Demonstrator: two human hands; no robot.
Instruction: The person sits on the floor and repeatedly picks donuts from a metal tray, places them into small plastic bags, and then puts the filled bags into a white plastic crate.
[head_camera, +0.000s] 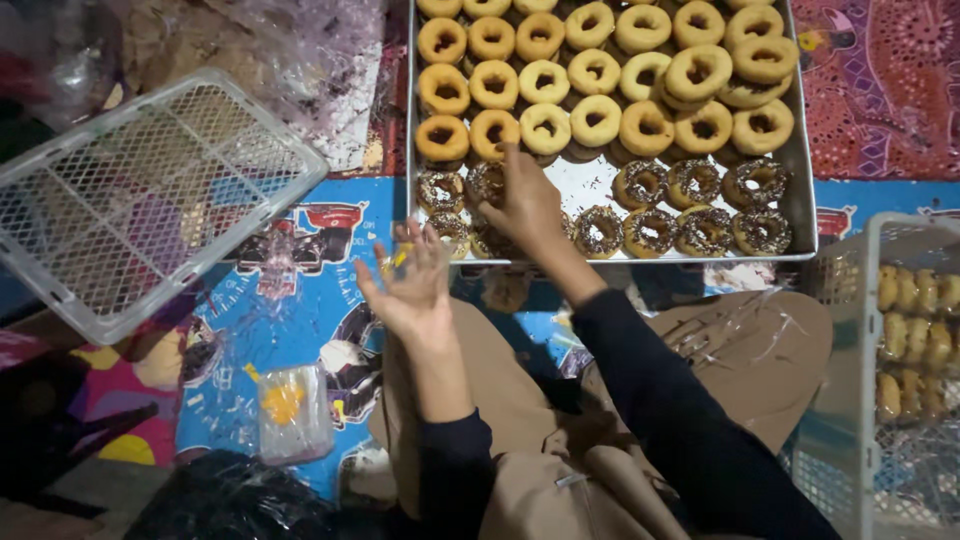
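Chocolate-sprinkled doughnuts (640, 185) fill the near rows of a metal tray (800, 215) on the floor, with plain glazed doughnuts (595, 70) behind them. Far left, an empty white mesh basket (130, 200) sits tilted. The left hand (410, 285) hovers open, fingers spread, holding nothing. The right hand (525, 205) reaches into the tray's near-left corner, fingers curled over sprinkled doughnuts; its grip is hidden. Far right, another white basket (870, 300) holds doughnuts.

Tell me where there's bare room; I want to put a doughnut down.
Free: the tray's bare strip between plain doughnuts and sprinkled doughnuts, and the blue mat between the white basket and left hand. Crowded: the tray's upper rows, and around the right hand.
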